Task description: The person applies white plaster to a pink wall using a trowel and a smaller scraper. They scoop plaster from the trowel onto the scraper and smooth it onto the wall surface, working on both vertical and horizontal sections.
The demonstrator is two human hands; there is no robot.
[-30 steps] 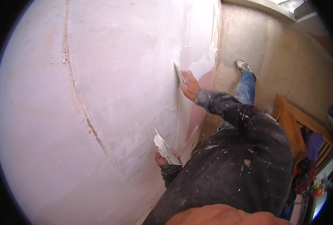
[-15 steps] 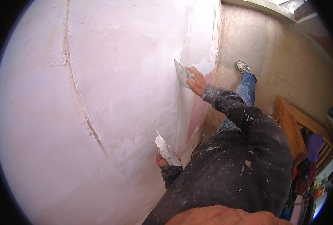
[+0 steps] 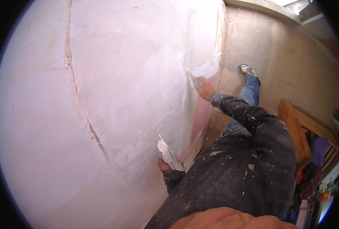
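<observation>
My right hand (image 3: 205, 89) is closed on a putty knife (image 3: 193, 80), whose thin metal blade stands nearly edge-on against the whitish wall (image 3: 139, 68). Fresh white filler (image 3: 207, 68) with a ragged edge lies beside it, above a bare pink strip (image 3: 204, 108) of wall. Lower down and closer to my body, my left hand (image 3: 163, 164) grips a flat plate (image 3: 171, 155) heaped with white putty along its far edge. Part of that hand is hidden behind the plate. Both dark sleeves are spattered with white.
A rough crack (image 3: 79, 97) runs down the wall's left part. The tiled floor (image 3: 288, 68) meets the wall on the right, with my shoe (image 3: 247, 70) on it. Wooden furniture (image 3: 296, 133) stands at the right, with a purple cloth (image 3: 319, 149) and piled coloured items next to it.
My right hand has moved slightly down and toward the right with the putty knife, whose blade has turned from face-on to nearly edge-on. The left hand and its plate have barely moved.
</observation>
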